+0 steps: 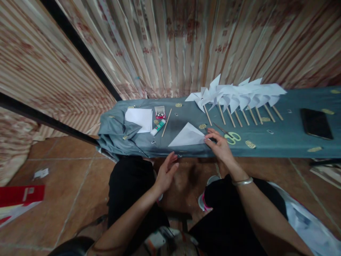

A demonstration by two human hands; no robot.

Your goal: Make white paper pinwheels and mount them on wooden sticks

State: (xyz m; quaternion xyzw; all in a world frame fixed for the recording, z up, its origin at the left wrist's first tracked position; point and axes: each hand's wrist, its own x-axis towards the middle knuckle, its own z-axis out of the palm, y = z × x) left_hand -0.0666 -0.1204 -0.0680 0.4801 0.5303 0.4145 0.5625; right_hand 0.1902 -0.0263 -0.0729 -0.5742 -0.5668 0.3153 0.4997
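On the blue-grey cloth with yellow pineapple prints [282, 146], taking the folded white paper triangle as the middle of the clock, the stack of plain white paper sheets [144, 119] lies leftmost, at ten o'clock, a fold of the cloth lapping over its lower corner. Next, just beside the stack, lies the green-and-white glue tube [158, 128], and beyond it, nearer eleven, stands the small red-and-white cardboard box [160, 113] with its flap up and shiny metal pieces inside. The thin pale wooden stick [166, 122] lies slanted at ten o'clock. The left hand [167, 172] is at seven o'clock, apart from the paper, fingers loosely spread and thumb parted from them, near the front edge. The folded white paper triangle [187, 137] itself lies flat between the two hands, its peak pointing to twelve. At three o'clock the right hand [220, 144] has its thumb and fingertips at the paper's right corner; whether they pinch it I cannot tell. Just past those fingers are the scissors with yellow-green handles [234, 138]. The overlapping row of white paper pinwheels on wooden sticks [241, 95] spreads toward two o'clock, and the black rectangular phone [316, 123] lies well apart at three.
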